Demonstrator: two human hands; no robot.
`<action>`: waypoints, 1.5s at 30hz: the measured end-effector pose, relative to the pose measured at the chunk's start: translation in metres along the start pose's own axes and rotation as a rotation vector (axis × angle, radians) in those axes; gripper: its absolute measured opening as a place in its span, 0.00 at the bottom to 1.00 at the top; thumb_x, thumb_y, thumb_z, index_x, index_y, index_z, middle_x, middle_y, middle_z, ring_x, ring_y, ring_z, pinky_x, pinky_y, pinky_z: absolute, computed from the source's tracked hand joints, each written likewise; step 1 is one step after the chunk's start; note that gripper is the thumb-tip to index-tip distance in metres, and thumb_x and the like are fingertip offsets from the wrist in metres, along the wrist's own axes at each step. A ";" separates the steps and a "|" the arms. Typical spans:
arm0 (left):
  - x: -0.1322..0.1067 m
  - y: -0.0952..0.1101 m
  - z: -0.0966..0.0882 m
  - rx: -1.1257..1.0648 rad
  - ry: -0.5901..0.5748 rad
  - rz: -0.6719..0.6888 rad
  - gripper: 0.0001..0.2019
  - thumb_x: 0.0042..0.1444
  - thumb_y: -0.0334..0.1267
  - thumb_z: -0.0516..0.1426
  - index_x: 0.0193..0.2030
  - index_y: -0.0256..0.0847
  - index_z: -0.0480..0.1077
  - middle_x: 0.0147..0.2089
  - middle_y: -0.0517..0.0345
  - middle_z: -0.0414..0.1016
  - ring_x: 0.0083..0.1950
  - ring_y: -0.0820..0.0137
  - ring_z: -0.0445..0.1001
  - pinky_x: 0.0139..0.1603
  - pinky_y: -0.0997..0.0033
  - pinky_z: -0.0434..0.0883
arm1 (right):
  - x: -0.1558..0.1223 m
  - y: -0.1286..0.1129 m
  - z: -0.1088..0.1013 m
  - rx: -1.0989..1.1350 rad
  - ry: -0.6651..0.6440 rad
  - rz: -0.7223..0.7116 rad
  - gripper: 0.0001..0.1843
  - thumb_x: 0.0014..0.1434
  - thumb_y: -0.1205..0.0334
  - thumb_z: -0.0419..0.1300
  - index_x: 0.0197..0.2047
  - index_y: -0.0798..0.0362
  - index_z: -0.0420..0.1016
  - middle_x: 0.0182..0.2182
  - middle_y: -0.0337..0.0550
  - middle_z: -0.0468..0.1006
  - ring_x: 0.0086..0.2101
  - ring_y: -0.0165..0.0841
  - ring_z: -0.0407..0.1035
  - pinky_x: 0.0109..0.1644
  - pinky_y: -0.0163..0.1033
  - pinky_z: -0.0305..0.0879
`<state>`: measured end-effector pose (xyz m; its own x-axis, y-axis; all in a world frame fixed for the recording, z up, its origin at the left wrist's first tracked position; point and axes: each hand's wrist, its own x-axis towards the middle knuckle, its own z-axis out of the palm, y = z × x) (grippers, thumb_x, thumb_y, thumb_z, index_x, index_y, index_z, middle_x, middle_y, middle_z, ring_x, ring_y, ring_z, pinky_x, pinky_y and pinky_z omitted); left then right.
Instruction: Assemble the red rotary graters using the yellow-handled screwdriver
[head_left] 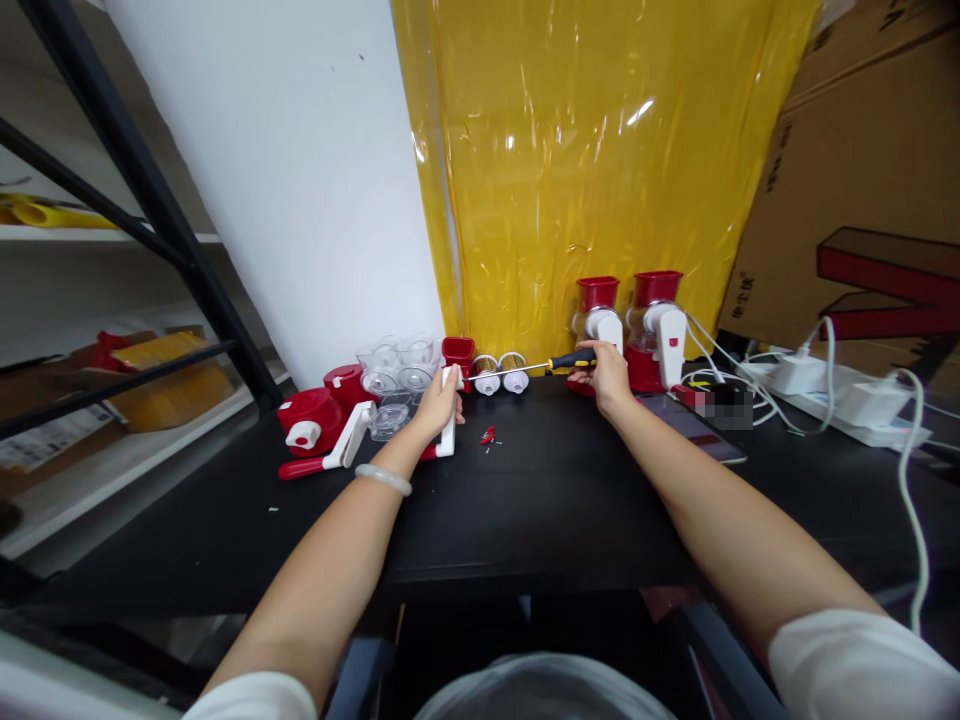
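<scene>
My right hand (pixel 604 374) is closed round the black and yellow handle of a screwdriver (pixel 536 366). Its long shaft points left, and the tip meets a white crank handle (pixel 448 432) with a red grip. My left hand (pixel 439 403) is wrapped round the upper end of that crank, partly hiding it. Just below and right, a small red plastic piece (pixel 488 435) lies on the black table (pixel 540 520) beside tiny bits. Behind the screwdriver stand two drum graters (pixel 487 380) with white ends, next to a red hopper (pixel 458 350).
Two assembled red and white rotary graters (pixel 660 335) stand at the back right, near a tablet (pixel 701 430) and a power strip (pixel 847 405) with white cables. On the left are red grater bodies (pixel 309 418), another crank (pixel 349 437) and clear plastic parts (pixel 390 420).
</scene>
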<state>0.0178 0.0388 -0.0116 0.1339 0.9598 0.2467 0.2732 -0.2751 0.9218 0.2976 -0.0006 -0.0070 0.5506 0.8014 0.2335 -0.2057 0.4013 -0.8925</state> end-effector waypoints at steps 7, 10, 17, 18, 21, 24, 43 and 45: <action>0.001 -0.001 0.000 0.005 -0.004 0.011 0.19 0.66 0.58 0.46 0.43 0.43 0.60 0.17 0.68 0.63 0.14 0.72 0.67 0.17 0.76 0.68 | 0.003 0.005 -0.002 -0.049 0.004 -0.050 0.10 0.59 0.55 0.54 0.38 0.52 0.70 0.13 0.30 0.68 0.11 0.27 0.64 0.13 0.29 0.57; 0.001 -0.001 0.000 0.006 -0.008 0.013 0.19 0.66 0.58 0.46 0.44 0.43 0.60 0.17 0.69 0.63 0.14 0.72 0.67 0.17 0.76 0.68 | 0.003 0.005 -0.004 -0.073 0.008 -0.091 0.13 0.59 0.50 0.57 0.38 0.51 0.69 0.12 0.28 0.66 0.10 0.27 0.62 0.12 0.28 0.55; 0.001 -0.005 0.001 0.014 -0.025 0.024 0.19 0.66 0.58 0.46 0.42 0.43 0.60 0.17 0.68 0.64 0.14 0.72 0.67 0.17 0.76 0.67 | 0.001 0.001 -0.001 -0.105 0.025 -0.091 0.16 0.62 0.45 0.53 0.33 0.49 0.64 0.12 0.29 0.65 0.10 0.26 0.60 0.12 0.28 0.53; 0.002 -0.006 0.001 0.012 -0.028 0.025 0.19 0.66 0.59 0.47 0.42 0.43 0.60 0.17 0.68 0.64 0.14 0.72 0.67 0.17 0.76 0.67 | 0.000 0.001 -0.001 -0.085 0.029 -0.063 0.16 0.63 0.45 0.52 0.34 0.50 0.64 0.12 0.29 0.66 0.10 0.27 0.61 0.13 0.29 0.55; 0.002 -0.006 0.001 0.000 -0.039 0.025 0.20 0.65 0.60 0.47 0.42 0.43 0.60 0.17 0.69 0.64 0.14 0.72 0.67 0.17 0.76 0.68 | 0.000 -0.001 0.000 -0.006 0.021 0.027 0.15 0.65 0.50 0.47 0.36 0.51 0.66 0.15 0.33 0.70 0.12 0.28 0.66 0.15 0.29 0.59; 0.002 -0.008 0.000 -0.011 -0.051 0.026 0.20 0.64 0.60 0.48 0.42 0.43 0.60 0.17 0.69 0.64 0.14 0.72 0.67 0.17 0.76 0.68 | -0.001 -0.002 0.000 0.042 0.007 0.048 0.13 0.63 0.58 0.46 0.39 0.53 0.69 0.18 0.36 0.73 0.14 0.28 0.70 0.16 0.28 0.60; 0.006 -0.013 -0.001 -0.183 -0.154 0.025 0.30 0.55 0.72 0.46 0.37 0.43 0.59 0.16 0.68 0.64 0.13 0.72 0.65 0.18 0.73 0.69 | 0.000 0.002 -0.003 -0.092 -0.011 -0.169 0.23 0.53 0.37 0.61 0.33 0.50 0.66 0.12 0.28 0.64 0.10 0.26 0.59 0.13 0.30 0.54; 0.007 -0.013 -0.001 -0.208 -0.179 0.018 0.31 0.54 0.74 0.46 0.37 0.43 0.58 0.15 0.68 0.64 0.13 0.72 0.65 0.18 0.72 0.70 | -0.001 0.001 -0.002 -0.073 -0.002 -0.164 0.23 0.55 0.36 0.58 0.33 0.50 0.65 0.13 0.29 0.65 0.11 0.27 0.60 0.13 0.30 0.54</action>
<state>0.0144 0.0488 -0.0219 0.3085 0.9244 0.2242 0.0704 -0.2573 0.9638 0.2986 -0.0018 -0.0087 0.5703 0.7289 0.3788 -0.0538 0.4933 -0.8682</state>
